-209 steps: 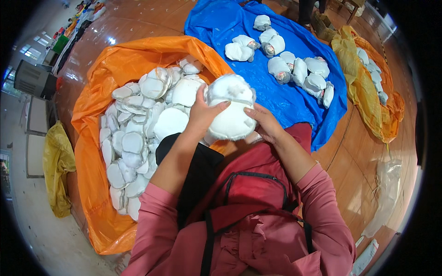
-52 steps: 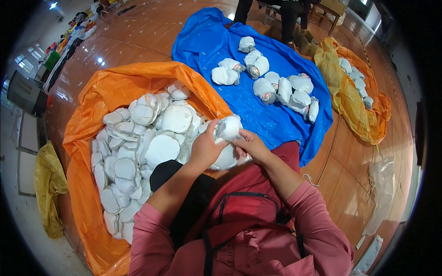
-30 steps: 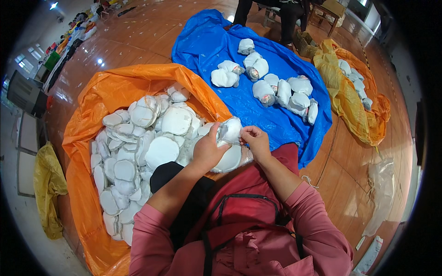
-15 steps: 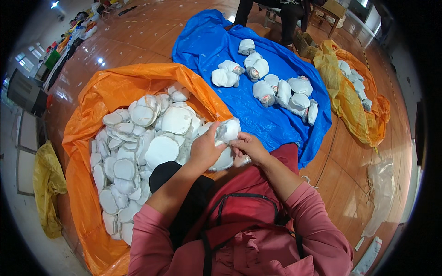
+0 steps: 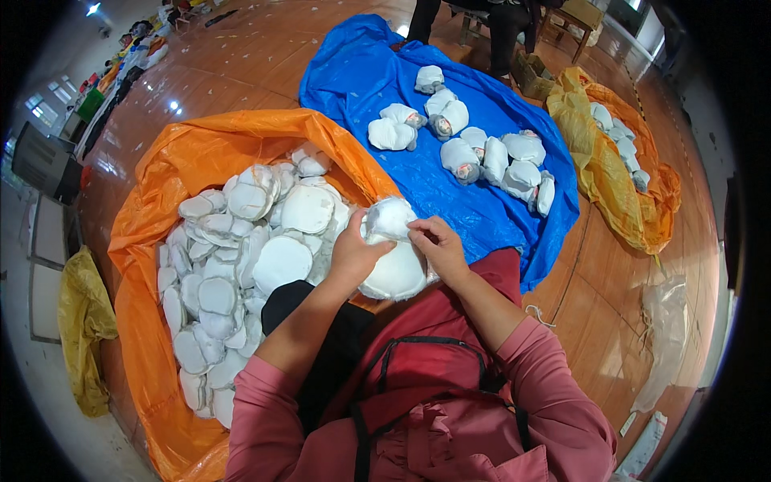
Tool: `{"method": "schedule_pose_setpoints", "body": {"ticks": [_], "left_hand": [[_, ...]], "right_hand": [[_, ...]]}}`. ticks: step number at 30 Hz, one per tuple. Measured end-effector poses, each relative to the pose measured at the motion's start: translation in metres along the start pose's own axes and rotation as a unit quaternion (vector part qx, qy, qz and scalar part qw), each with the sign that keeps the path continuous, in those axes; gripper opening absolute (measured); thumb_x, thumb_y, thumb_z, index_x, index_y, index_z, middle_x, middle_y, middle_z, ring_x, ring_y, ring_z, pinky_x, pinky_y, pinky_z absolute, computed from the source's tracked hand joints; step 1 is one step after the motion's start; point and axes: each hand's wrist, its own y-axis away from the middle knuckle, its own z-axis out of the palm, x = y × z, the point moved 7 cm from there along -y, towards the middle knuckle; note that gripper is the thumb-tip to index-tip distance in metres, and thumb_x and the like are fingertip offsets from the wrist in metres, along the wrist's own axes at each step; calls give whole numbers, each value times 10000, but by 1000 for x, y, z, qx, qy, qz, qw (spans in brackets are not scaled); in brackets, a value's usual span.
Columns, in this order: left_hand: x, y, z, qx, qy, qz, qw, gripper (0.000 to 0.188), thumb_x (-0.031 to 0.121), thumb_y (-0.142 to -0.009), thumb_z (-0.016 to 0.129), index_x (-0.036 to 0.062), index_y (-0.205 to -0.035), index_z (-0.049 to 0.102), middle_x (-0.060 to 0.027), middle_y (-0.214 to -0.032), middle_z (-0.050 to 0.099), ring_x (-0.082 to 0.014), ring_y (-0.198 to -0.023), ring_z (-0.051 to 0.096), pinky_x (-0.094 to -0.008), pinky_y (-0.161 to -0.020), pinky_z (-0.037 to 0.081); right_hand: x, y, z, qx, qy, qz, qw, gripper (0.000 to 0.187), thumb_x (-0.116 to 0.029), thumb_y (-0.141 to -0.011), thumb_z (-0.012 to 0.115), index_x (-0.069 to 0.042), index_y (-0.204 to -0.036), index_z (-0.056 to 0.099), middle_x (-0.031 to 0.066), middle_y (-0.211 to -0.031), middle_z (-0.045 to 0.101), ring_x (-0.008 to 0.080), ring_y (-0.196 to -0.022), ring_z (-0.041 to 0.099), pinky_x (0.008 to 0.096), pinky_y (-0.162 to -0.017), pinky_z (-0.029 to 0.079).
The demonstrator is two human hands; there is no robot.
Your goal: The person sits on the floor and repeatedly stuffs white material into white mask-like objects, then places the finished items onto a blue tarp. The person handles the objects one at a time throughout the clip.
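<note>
A white, fuzzy plush-like piece with a small round upper part and a wider round lower part is held up before my lap. My left hand grips its left side, thumb across the front. At the upper right edge, my right hand pinches the piece between thumb and fingers. Just left of my hands, an orange woven sheet holds a heap of similar flat white pieces.
Ahead lies a blue sheet bearing several white and grey plush pieces. Farther right, a yellow-orange sheet holds more. A person's dark-clothed legs are beyond the blue sheet. Clear plastic lies on the tiled floor at right.
The white piece has turned so its broad face shows, with the small round part uppermost. My right hand has moved up along its edge; the left still holds it.
</note>
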Motion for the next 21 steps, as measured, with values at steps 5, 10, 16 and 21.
{"method": "schedule_pose_setpoints", "body": {"ticks": [5, 10, 16, 21], "left_hand": [[18, 7, 1, -28, -116, 11, 993, 770, 193, -695, 778, 47, -1355, 410, -219, -1095, 636, -323, -1016, 629, -384, -867, 487], [21, 12, 7, -70, -232, 32, 970, 729, 267, -735, 732, 96, -1365, 408, -249, -1018, 646, -410, -970, 621, -445, -821, 488], [32, 10, -1, -58, -222, 32, 973, 724, 281, -743, 726, 111, -1370, 405, -249, -1011, 644, -417, -965, 618, -449, -808, 489], [13, -4, -29, 85, 68, -6, 994, 711, 159, -742, 762, 40, -1344, 402, -204, -1087, 638, -318, -974, 643, -395, -822, 512]], "right_hand": [[16, 6, 10, -47, -52, 115, 991, 206, -190, -881, 677, -72, -1050, 661, -8, -720, 550, 97, -662, 530, 218, -612, 434], [22, 20, 30, -275, -111, 294, 908, 265, -268, -931, 621, -107, -1139, 585, -20, -628, 560, 58, -510, 495, 201, -450, 375], [28, 20, 29, -223, -174, 271, 920, 297, -271, -936, 610, -112, -1183, 566, -16, -621, 560, 64, -501, 497, 198, -443, 362], [23, -2, -4, 34, -199, 167, 965, 318, -248, -930, 615, -81, -1199, 579, 10, -766, 606, 75, -669, 556, 215, -604, 434]]}}
